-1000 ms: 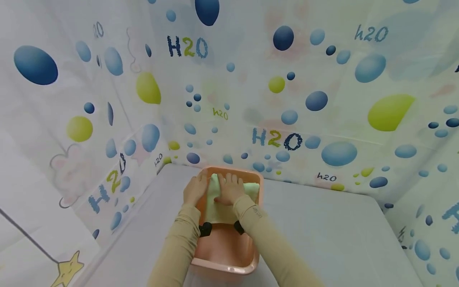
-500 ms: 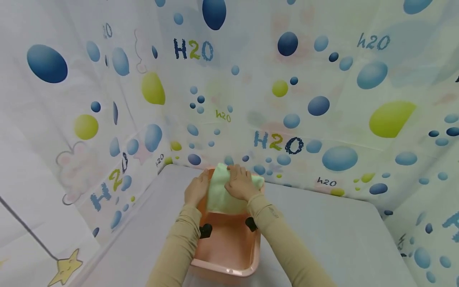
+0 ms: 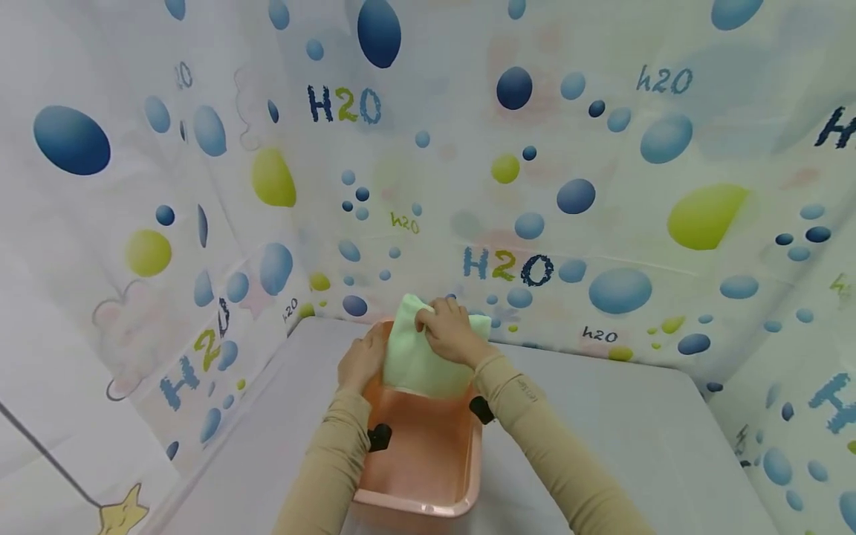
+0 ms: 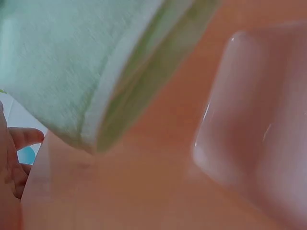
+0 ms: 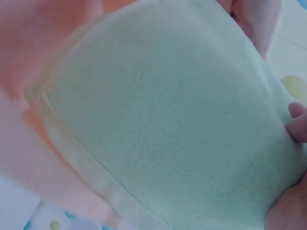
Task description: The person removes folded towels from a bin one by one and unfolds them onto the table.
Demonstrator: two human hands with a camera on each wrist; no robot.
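Observation:
A pale green towel [image 3: 428,368] with a lighter hem hangs over the far half of a rectangular peach-pink basin [image 3: 428,449]. In the head view my right hand [image 3: 451,331] pinches the towel's upper part and holds it raised above the far rim. The right wrist view shows the towel [image 5: 158,115] spread wide, its edge held between thumb and fingers at the right. My left hand [image 3: 362,358] grips the basin's left rim, some of its fingers appearing at the left edge of the left wrist view. The towel [image 4: 62,62] slants over the basin there.
The basin stands on a white-covered table [image 3: 575,438] near a corner. Curtain-like walls [image 3: 428,171] printed with blue and green drops and H2O lettering rise behind and at both sides. Small black devices [image 3: 380,437] sit at both wrists.
My right hand has risen and shifted right, lifting the towel from inside the basin to above its far rim. My left hand stays at the left rim. The view has tilted slightly.

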